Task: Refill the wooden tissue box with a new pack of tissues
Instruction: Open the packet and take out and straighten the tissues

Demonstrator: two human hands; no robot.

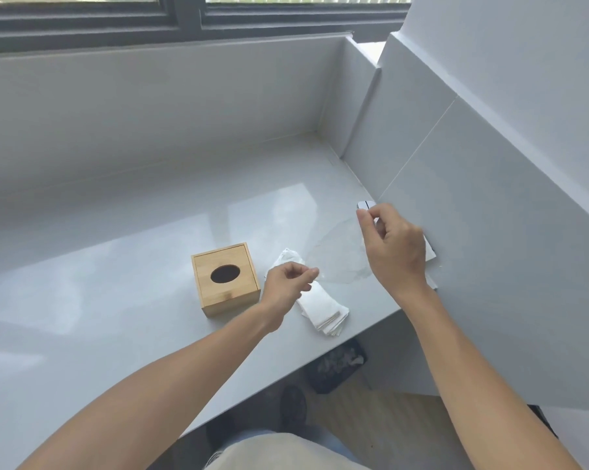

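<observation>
Both hands pinch a clear plastic wrapper (337, 256) stretched between them, left hand (288, 283) low, right hand (393, 245) raised. Beneath it the bare tissue stack (320, 307) lies on the grey desk (117, 300), just beside the closed wooden tissue box (225, 279).

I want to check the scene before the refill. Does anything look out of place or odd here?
Mostly no. The tissue stack lies bare on the counter, close to its front edge, outside the wooden tissue box. Both hands, left and right, pinch a clear plastic wrapper stretched between them.
</observation>
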